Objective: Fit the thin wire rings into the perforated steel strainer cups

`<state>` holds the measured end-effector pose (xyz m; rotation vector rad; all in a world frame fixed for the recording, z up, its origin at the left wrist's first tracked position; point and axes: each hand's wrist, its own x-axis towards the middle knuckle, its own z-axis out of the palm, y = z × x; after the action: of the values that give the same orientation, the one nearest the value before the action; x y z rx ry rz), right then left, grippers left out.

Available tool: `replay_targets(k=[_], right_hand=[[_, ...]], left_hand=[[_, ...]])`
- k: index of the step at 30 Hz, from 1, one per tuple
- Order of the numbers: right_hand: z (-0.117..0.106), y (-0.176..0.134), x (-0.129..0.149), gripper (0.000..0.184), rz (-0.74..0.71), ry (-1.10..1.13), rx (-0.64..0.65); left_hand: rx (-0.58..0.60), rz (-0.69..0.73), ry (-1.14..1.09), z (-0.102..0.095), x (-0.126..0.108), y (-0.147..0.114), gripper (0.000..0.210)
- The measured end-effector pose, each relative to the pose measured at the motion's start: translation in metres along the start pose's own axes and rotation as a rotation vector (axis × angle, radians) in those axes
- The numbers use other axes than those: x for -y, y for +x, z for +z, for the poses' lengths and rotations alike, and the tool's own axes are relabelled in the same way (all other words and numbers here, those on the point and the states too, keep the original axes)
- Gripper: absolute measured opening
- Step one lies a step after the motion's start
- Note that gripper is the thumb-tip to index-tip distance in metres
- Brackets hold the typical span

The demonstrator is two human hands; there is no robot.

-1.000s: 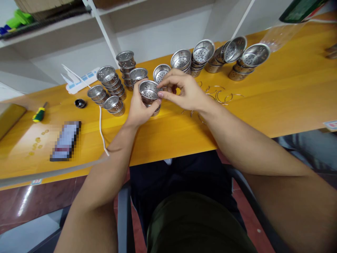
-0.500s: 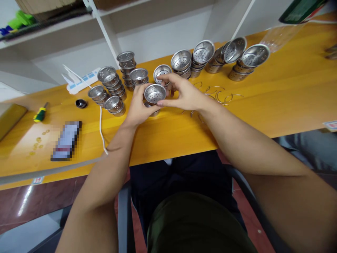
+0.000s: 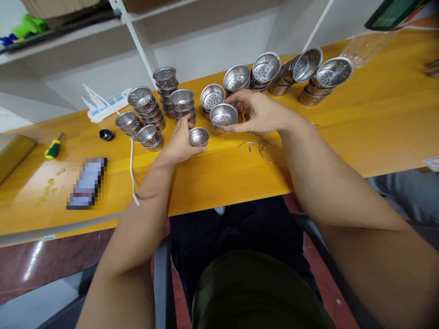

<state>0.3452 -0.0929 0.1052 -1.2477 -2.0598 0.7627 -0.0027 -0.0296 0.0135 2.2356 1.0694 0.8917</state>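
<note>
Between the thumb and fingers of my right hand [image 3: 255, 112] is a perforated metal cup [image 3: 223, 117], its open mouth up. It is held in front of another perforated cup [image 3: 212, 97] that stands behind. My left hand [image 3: 180, 139] is closed around the left side of a smaller-looking perforated cup [image 3: 199, 137], thumb along its front and fingers behind it. Just behind those fingers stands a stack of cups [image 3: 181, 100]. Thin bent wire rings [image 3: 262, 148] lie on the table under my right wrist.
More cup stacks stand at the left [image 3: 142, 100] and at the back right [image 3: 264, 68]. A phone [image 3: 87, 183], a screwdriver [image 3: 54, 147], a small black round part [image 3: 106, 134], a white cable [image 3: 132, 169] and a power strip [image 3: 109, 106] lie on the yellow table [image 3: 219, 183].
My right hand has moved right with the upper cup, away from my left hand. The cup beneath it now shows fully at my left hand, which has shifted slightly.
</note>
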Motion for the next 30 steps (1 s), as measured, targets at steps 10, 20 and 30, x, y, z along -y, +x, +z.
replay_targets(k=[10,20,30], right_hand=[[0.058,0.019,0.015,0.081,-0.013,-0.146,-0.019],[-0.008,-0.001,0.007,0.039,0.13,-0.081,0.003],[-0.017,-0.008,0.025,0.024,0.45,-0.5,0.502]], left_hand=[[-0.043,0.033,-0.057,0.02,-0.008,0.01,0.121],[-0.225,-0.084,-0.144,0.029,0.013,0.014,0.089],[-0.496,0.13,0.018,-0.059,-0.013,0.011,0.043]])
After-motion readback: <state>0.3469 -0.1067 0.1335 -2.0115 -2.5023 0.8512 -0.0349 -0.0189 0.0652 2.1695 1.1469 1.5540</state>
